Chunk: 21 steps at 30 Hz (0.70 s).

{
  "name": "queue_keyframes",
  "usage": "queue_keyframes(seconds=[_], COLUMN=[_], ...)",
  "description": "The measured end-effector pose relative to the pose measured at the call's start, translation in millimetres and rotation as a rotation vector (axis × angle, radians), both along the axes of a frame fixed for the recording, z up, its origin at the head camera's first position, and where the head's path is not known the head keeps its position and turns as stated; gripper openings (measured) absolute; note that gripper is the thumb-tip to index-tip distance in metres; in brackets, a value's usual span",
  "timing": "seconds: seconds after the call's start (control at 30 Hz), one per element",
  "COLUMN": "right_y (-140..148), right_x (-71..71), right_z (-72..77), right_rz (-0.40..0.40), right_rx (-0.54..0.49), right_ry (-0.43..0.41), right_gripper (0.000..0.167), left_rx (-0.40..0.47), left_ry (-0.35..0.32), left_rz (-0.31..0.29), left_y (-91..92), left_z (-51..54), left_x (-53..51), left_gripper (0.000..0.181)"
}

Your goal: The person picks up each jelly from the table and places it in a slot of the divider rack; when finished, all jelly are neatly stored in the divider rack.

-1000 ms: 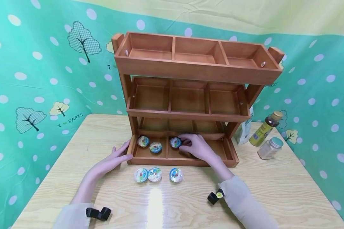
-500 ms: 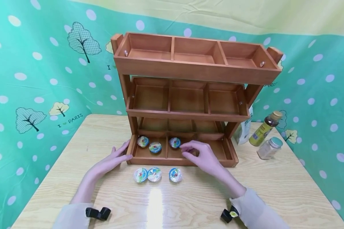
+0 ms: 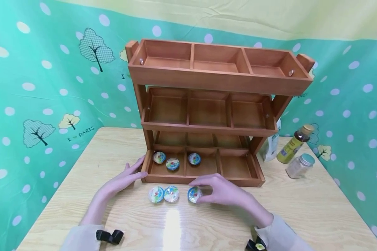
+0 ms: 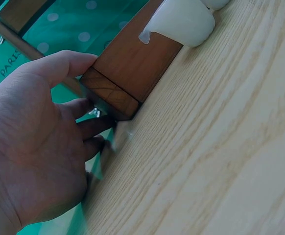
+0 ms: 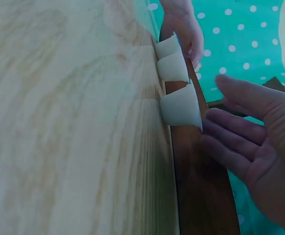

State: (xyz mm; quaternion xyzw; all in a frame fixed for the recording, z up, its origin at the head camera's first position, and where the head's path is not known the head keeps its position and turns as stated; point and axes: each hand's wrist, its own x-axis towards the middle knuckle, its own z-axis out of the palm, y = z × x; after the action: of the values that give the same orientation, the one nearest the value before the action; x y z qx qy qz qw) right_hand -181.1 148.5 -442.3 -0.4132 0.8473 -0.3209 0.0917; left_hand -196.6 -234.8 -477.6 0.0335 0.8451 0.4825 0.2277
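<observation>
My right hand (image 3: 223,190) is spread at the rightmost front cup (image 3: 193,195), not gripping, while my left hand (image 3: 127,178), fingers loose, touches the rack's (image 3: 220,82) lower left end.

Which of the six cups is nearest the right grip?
The rightmost cup on the table: the right grip is immediately beside it. The other two there sit together, farther left; three more are in the rack.
</observation>
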Motion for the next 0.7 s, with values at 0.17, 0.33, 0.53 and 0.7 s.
queue_keyframes(seconds=[0.17, 0.33, 0.53, 0.7], right_y=[-0.4, -1.5, -1.5, -1.9], right_x=[0.9, 2.6, 2.6, 1.8], right_z=[-3.3, -5.3, -7.0, -8.7], right_rz=[0.013, 0.000, 0.000, 0.015], right_rx=[0.095, 0.133, 0.140, 0.132], right_ry=[0.002, -0.009, 0.000, 0.017], right_gripper=[0.055, 0.057, 0.055, 0.054], left_rx=[-0.008, -0.002, 0.005, 0.005], left_ry=[0.001, -0.005, 0.007, 0.010], left_rz=[-0.002, 0.000, 0.001, 0.007], left_y=[-0.1, -0.1, 1.0, 0.6], left_z=[-0.7, -1.2, -2.1, -1.2], left_x=[-1.4, -0.2, 0.2, 0.8], left_gripper=[0.083, 0.083, 0.083, 0.083])
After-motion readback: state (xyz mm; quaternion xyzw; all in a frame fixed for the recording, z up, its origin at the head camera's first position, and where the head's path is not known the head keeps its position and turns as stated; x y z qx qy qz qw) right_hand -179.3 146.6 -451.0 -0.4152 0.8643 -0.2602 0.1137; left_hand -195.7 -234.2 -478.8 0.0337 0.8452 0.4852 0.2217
